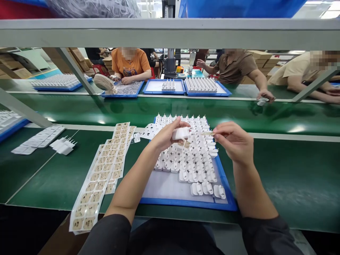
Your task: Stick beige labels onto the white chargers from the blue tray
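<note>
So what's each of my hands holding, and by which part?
Your left hand holds a white block around its body; your right hand pinches a thin tan piece by one end, at the fingertips.

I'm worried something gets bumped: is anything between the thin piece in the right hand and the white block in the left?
Nothing visible. The gap from the thin piece in the right hand to the white block in the left hand looks open; the white plugs sit lower, in the tray.
</note>
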The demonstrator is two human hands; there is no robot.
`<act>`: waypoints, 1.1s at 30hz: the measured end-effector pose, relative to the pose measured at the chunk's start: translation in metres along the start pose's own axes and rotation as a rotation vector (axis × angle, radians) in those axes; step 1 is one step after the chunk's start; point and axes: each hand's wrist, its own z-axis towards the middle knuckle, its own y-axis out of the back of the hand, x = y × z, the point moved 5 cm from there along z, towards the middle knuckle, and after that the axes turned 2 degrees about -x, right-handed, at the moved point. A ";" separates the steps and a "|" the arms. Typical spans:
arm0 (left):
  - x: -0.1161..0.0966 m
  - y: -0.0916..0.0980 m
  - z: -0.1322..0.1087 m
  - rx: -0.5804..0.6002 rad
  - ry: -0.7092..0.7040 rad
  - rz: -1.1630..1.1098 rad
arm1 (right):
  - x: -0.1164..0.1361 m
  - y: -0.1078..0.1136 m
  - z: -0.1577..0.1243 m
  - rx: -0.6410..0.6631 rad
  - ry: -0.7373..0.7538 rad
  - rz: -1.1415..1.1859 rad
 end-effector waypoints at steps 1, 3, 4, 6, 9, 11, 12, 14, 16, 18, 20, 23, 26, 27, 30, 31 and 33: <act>-0.002 0.001 -0.001 -0.020 -0.009 -0.087 | 0.003 0.001 -0.002 0.013 -0.020 0.024; -0.006 0.001 -0.004 -0.033 -0.045 -0.213 | 0.012 0.001 -0.006 0.059 -0.048 0.051; -0.006 0.001 -0.006 -0.036 -0.057 -0.251 | 0.017 0.000 -0.009 0.081 -0.057 0.058; -0.006 0.002 -0.011 -0.055 -0.078 -0.287 | 0.029 -0.005 -0.014 0.124 -0.058 0.066; -0.003 0.006 -0.019 -0.147 -0.163 -0.252 | 0.048 -0.014 -0.019 0.183 -0.027 0.028; -0.001 0.008 -0.024 -0.208 -0.216 -0.233 | 0.058 -0.020 -0.021 0.212 -0.027 0.002; -0.001 0.009 -0.026 -0.221 -0.223 -0.242 | 0.062 -0.022 -0.020 0.227 -0.036 0.001; 0.000 0.007 -0.029 -0.219 -0.208 -0.302 | 0.066 -0.028 -0.019 0.257 -0.062 0.024; -0.002 0.004 -0.031 -0.211 -0.184 -0.378 | 0.066 -0.033 -0.016 0.261 -0.086 0.051; -0.004 0.000 -0.033 -0.213 -0.151 -0.436 | 0.062 -0.037 -0.014 0.247 -0.105 0.048; -0.004 -0.003 -0.034 -0.213 -0.111 -0.465 | 0.056 -0.041 -0.012 0.240 -0.122 0.038; 0.001 -0.007 -0.033 -0.224 -0.077 -0.468 | 0.046 -0.047 -0.012 0.261 -0.157 0.084; 0.009 -0.010 -0.031 -0.220 -0.066 -0.465 | 0.041 -0.053 -0.013 0.306 -0.183 0.151; 0.012 -0.011 -0.030 -0.212 -0.059 -0.467 | 0.040 -0.055 -0.013 0.320 -0.191 0.164; 0.016 -0.013 -0.030 -0.200 -0.050 -0.466 | 0.036 -0.057 -0.015 0.294 -0.249 0.189; 0.015 -0.013 -0.030 -0.198 -0.054 -0.458 | 0.034 -0.057 -0.016 0.270 -0.285 0.208; 0.014 -0.014 -0.031 -0.183 -0.062 -0.428 | 0.031 -0.055 -0.018 0.219 -0.357 0.259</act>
